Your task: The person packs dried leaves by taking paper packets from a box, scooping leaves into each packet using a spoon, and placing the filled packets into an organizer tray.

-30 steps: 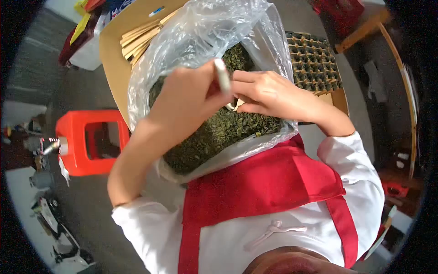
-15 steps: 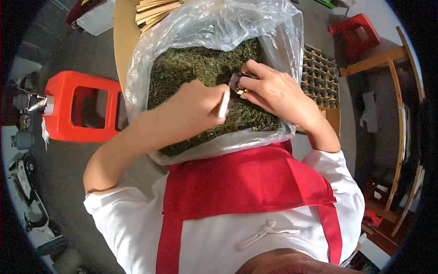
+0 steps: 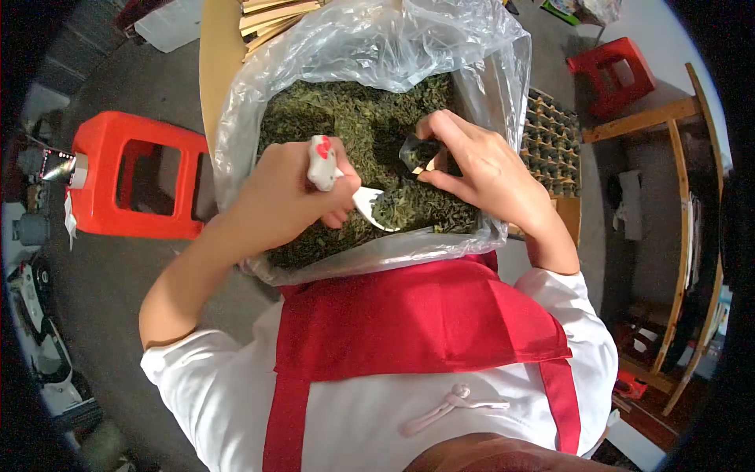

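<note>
In my left hand [image 3: 295,185], the fingers are wrapped round a white scoop [image 3: 366,206] whose handle end carries a red heart shape. The scoop's bowl is heaped with dried green leaves and hangs just over the loose dried leaves [image 3: 314,106]. To its right, my right hand [image 3: 480,165] pinches a small dark, shiny packet [image 3: 410,151] with a pale yellowish edge at its lower side. What is inside the packet cannot be made out. The leaves fill a clear plastic bag [image 3: 370,47], its mouth folded wide open.
Thin wooden-looking strips [image 3: 271,20] lie beyond the bag at the left. A divided tray [image 3: 554,141] of small dark items stands right of it. A red plastic stool [image 3: 149,228] is at the left, another red stool [image 3: 612,75] at the far right, near a wooden frame [image 3: 678,228].
My left hand has moved left and turned, bringing the leaf-filled scoop into view, away from the packet. My right hand stays almost in place with the packet.
</note>
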